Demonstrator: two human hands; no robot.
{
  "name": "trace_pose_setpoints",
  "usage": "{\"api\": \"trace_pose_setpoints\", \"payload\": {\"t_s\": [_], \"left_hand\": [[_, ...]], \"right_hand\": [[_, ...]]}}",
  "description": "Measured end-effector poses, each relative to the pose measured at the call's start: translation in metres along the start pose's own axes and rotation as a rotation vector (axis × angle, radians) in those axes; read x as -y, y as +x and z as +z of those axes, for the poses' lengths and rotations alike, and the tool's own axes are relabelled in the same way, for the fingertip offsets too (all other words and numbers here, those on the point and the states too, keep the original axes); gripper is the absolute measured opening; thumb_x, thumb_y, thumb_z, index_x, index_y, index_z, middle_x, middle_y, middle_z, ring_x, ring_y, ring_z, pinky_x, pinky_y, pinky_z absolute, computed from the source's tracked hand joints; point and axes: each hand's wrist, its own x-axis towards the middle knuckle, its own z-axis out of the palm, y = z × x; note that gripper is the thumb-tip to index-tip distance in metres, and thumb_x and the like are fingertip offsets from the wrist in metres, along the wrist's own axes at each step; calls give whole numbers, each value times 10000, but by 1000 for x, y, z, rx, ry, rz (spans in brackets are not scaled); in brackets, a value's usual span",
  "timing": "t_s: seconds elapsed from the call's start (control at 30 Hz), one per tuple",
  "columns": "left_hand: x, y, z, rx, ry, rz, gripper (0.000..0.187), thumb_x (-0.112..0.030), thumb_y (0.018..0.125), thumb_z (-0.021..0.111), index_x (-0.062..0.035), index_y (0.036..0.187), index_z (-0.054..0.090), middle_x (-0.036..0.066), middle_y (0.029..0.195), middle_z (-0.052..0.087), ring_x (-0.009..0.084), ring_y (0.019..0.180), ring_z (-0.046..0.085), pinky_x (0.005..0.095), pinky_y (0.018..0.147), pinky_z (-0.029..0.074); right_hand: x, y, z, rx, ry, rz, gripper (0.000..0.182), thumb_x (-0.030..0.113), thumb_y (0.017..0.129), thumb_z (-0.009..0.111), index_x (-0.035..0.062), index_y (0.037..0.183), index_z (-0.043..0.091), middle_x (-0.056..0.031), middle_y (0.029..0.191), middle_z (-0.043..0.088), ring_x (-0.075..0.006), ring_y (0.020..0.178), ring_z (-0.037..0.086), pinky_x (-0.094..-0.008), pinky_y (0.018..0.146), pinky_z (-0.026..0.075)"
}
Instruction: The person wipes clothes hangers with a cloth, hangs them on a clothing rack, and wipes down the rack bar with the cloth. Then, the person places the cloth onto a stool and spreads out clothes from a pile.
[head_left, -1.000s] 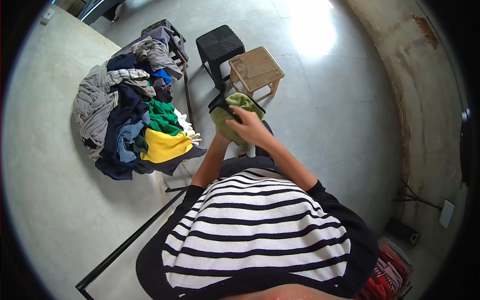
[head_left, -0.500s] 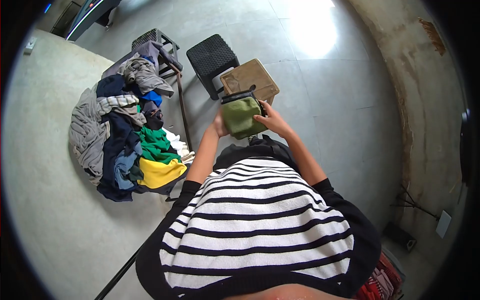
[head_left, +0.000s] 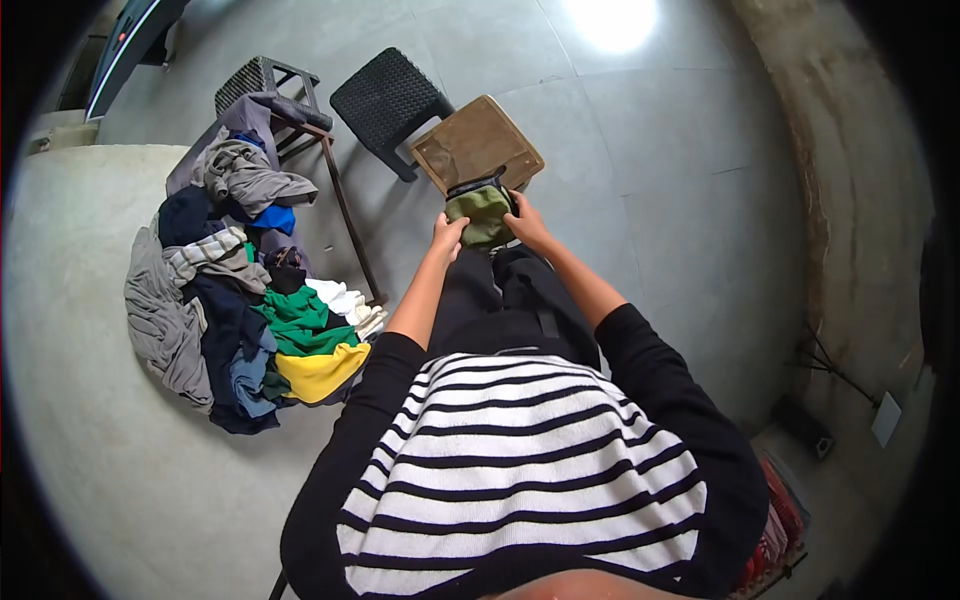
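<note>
A small folded green garment with black trim along its far edge is held out in front of me, over the near edge of a wooden stool. My left hand grips its left side, with the thumb lying on top of the cloth. On the opposite side my right hand is closed round the edge, fingers partly hidden beneath. My legs in dark trousers show just below the bundle.
To the left lies a heap of loose clothes in grey, navy, green, yellow and white. A black woven stool stands beyond the wooden one, and another dark stool is farther left. Red clothes sit at lower right.
Both hands have carried the green garment farther from my body, towards the wooden stool. My left thumb has come onto its top face. The view has shifted, showing more of my legs.
</note>
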Motion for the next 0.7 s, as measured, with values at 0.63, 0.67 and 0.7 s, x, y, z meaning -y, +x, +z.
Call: {"api": "trace_pose_setpoints", "payload": {"t_s": [0.63,0.67,0.7], "left_hand": [[-27,101,6,14,39,374,536,9,822,542,27,1311,324,175,1253,481,229,1158,473,322,964,374],[-28,106,5,-53,130,360,572,-9,826,539,11,1342,292,193,1284,454,246,1200,437,330,989,348],[-29,108,2,-121,221,344,608,-28,831,535,-4,1372,260,212,1314,426,264,1241,401,337,1013,322]], "right_hand": [[-26,120,14,-194,-66,-162,653,171,759,558,19,1348,320,-237,1234,491,-324,1138,490,-357,963,368],[-15,121,7,-204,-141,-177,675,184,755,568,26,1359,311,-244,1235,488,-338,1138,485,-362,968,365],[-11,122,4,-204,-178,-173,702,237,751,582,42,1367,310,-253,1249,471,-373,1171,437,-396,995,331]]}}
